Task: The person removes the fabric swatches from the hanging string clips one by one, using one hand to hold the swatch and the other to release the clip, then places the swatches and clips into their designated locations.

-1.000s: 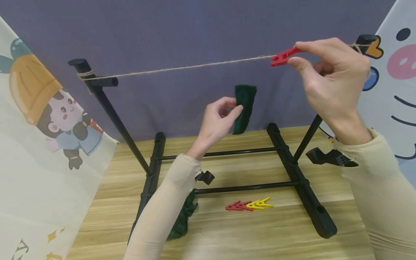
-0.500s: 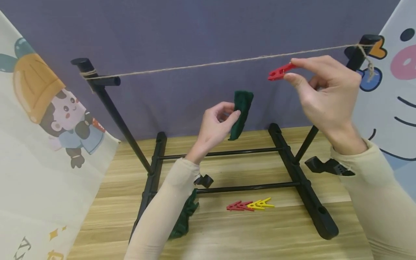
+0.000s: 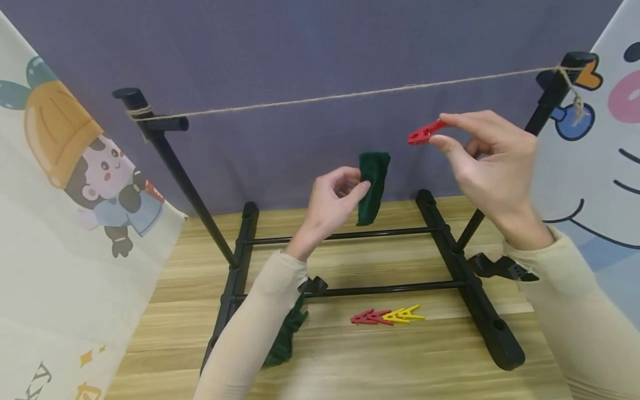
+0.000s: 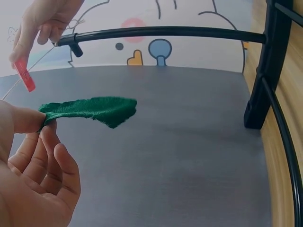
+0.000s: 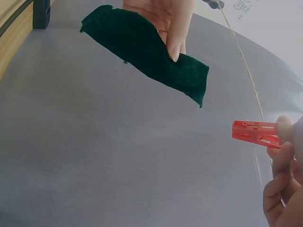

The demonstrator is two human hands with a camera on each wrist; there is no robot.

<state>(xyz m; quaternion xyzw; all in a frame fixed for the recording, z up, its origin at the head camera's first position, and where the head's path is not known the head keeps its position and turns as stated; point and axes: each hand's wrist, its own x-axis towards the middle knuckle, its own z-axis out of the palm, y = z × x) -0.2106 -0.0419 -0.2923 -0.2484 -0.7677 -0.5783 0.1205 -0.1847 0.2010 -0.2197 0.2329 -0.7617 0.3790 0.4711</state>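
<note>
My left hand [image 3: 332, 203] pinches a strip of dark green cloth [image 3: 373, 189] by its side edge, below the string. In the left wrist view the cloth [image 4: 94, 109] stretches out from between thumb and fingers. To the right, my right hand [image 3: 495, 164] holds a red clothespin [image 3: 425, 133] by its handle ends between thumb and forefinger. The clothespin is apart from both the cloth and the twine line [image 3: 300, 102], which runs above it. In the right wrist view the clothespin [image 5: 255, 132] points toward the cloth [image 5: 147, 49], with a gap between them.
A black stand's left post [image 3: 185, 178] and right post [image 3: 545, 108] carry the line. On the wooden table [image 3: 400, 361] lie red clothespins [image 3: 370, 316] and yellow clothespins [image 3: 403, 315] in a row. More green cloth [image 3: 285, 339] lies partly behind my left forearm.
My right hand has brought the red clothespin down and slightly left, away from the twine. My left hand has lowered a little with the green cloth.
</note>
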